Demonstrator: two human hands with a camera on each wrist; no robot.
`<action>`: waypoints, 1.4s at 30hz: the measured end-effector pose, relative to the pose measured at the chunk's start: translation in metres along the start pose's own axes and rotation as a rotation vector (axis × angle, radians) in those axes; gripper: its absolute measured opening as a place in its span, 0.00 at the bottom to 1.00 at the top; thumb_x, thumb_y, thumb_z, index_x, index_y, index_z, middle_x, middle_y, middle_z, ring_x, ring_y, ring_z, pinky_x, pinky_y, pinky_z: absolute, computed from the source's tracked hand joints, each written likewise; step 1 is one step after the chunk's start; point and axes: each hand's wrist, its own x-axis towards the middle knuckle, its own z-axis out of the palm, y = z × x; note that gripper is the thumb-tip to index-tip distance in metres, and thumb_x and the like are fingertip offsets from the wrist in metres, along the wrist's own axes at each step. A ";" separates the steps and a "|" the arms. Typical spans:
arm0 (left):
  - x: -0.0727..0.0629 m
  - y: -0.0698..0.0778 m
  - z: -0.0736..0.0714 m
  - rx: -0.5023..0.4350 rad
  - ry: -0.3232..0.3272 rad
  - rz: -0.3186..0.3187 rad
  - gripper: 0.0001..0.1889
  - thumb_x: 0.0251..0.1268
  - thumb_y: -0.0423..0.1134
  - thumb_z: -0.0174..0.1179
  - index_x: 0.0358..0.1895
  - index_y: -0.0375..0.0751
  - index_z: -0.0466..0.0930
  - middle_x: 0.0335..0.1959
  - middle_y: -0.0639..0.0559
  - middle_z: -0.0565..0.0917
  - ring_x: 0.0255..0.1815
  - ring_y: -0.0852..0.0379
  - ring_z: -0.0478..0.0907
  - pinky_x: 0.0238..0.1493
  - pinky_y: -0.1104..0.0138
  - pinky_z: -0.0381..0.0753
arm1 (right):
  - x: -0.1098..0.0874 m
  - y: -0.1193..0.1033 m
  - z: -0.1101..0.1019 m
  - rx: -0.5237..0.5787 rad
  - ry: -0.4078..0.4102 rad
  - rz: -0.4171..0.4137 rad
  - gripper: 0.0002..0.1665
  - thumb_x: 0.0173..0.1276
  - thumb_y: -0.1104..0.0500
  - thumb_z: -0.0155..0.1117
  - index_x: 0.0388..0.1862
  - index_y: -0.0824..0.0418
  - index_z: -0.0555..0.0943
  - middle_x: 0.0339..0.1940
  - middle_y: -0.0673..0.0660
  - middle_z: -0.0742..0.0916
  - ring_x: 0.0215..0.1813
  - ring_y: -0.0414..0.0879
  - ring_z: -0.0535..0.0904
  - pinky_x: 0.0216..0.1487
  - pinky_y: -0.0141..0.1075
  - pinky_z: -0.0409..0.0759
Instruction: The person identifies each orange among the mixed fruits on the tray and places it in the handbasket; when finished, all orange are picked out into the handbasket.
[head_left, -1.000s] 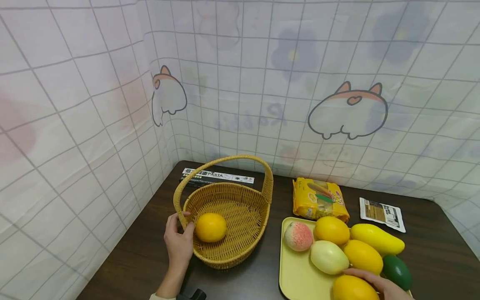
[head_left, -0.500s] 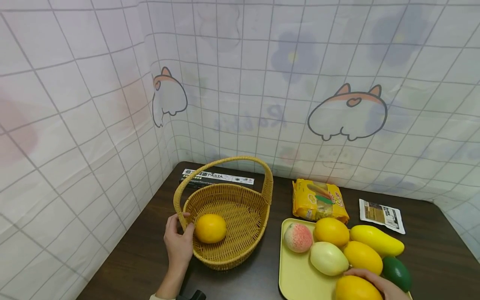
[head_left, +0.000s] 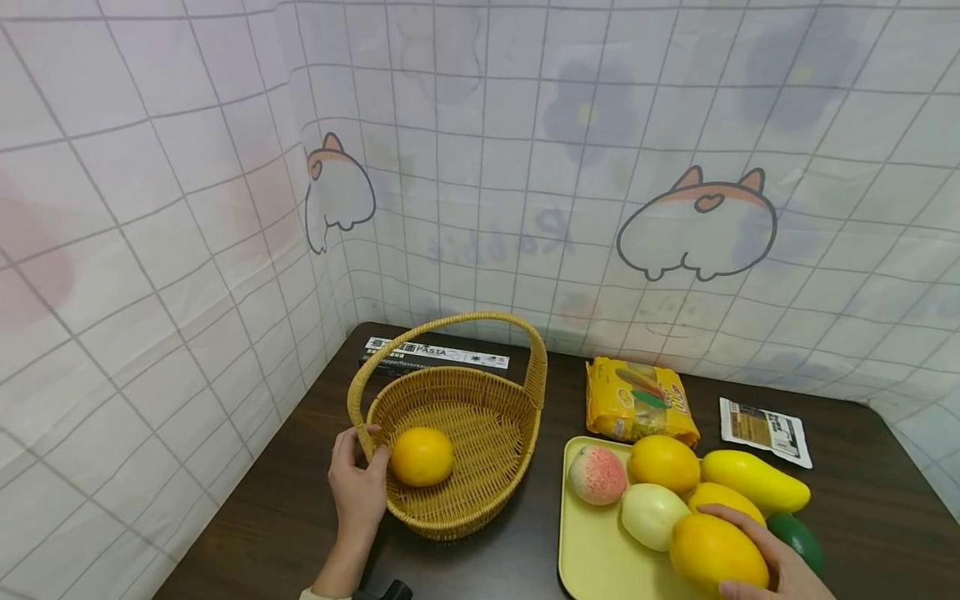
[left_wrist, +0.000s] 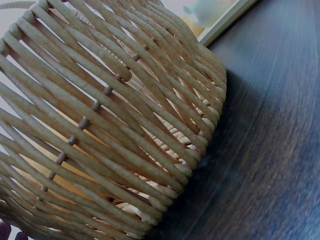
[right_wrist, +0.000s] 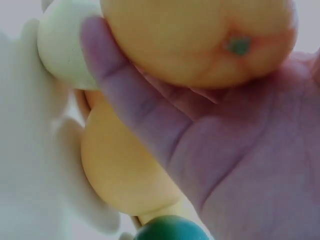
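My left hand [head_left: 358,483] holds the left side of a wicker basket [head_left: 450,523] at the foot of its handle. One orange-yellow fruit [head_left: 423,457] lies inside. In the left wrist view the basket's woven wall [left_wrist: 115,100] fills much of the picture, and only fingertips show at the lower left corner. My right hand [head_left: 776,554] grips an oval orange-yellow fruit [head_left: 716,552] over the yellow tray [head_left: 600,554]. The right wrist view shows a green stem spot on this fruit [right_wrist: 200,40], with fingers curled along its underside. Whether it touches the fruits beneath is unclear.
On the tray lie a peach [head_left: 597,475], a pale green fruit [head_left: 651,515], two more orange-yellow fruits [head_left: 663,463], a long yellow fruit [head_left: 753,482] and a dark green fruit [head_left: 798,542]. Behind stand a yellow snack bag [head_left: 637,400], a flat packet [head_left: 765,429] and a pasta box [head_left: 435,352].
The right hand has come further into view and moved up and away from me with the orange-yellow fruit. The left hand and basket stay put.
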 end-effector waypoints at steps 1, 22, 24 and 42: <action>0.000 -0.004 0.001 0.001 0.002 -0.003 0.11 0.56 0.20 0.59 0.42 0.34 0.80 0.43 0.36 0.78 0.42 0.44 0.76 0.39 0.79 0.69 | 0.000 -0.002 0.002 -0.028 0.044 0.002 0.37 0.71 0.58 0.56 0.76 0.44 0.57 0.53 0.30 0.73 0.47 0.42 0.75 0.44 0.36 0.75; -0.001 0.010 -0.002 0.004 -0.006 0.002 0.10 0.57 0.20 0.59 0.41 0.33 0.80 0.43 0.33 0.77 0.43 0.40 0.76 0.41 0.79 0.68 | 0.012 -0.029 0.043 -0.237 0.331 -0.144 0.34 0.67 0.59 0.61 0.71 0.54 0.65 0.55 0.31 0.74 0.48 0.35 0.73 0.42 0.34 0.73; -0.001 0.009 -0.002 0.002 -0.010 0.005 0.11 0.57 0.20 0.59 0.42 0.34 0.80 0.43 0.33 0.77 0.44 0.41 0.76 0.41 0.78 0.68 | 0.014 -0.034 0.047 -0.208 0.321 -0.115 0.33 0.68 0.58 0.60 0.71 0.54 0.65 0.54 0.33 0.75 0.48 0.36 0.73 0.43 0.34 0.73; -0.001 0.005 -0.002 -0.006 -0.010 -0.005 0.11 0.56 0.20 0.59 0.41 0.34 0.80 0.43 0.35 0.77 0.43 0.43 0.77 0.40 0.77 0.69 | 0.033 -0.084 0.068 -0.354 0.294 -0.375 0.36 0.61 0.60 0.68 0.68 0.46 0.69 0.58 0.43 0.78 0.46 0.38 0.75 0.42 0.34 0.75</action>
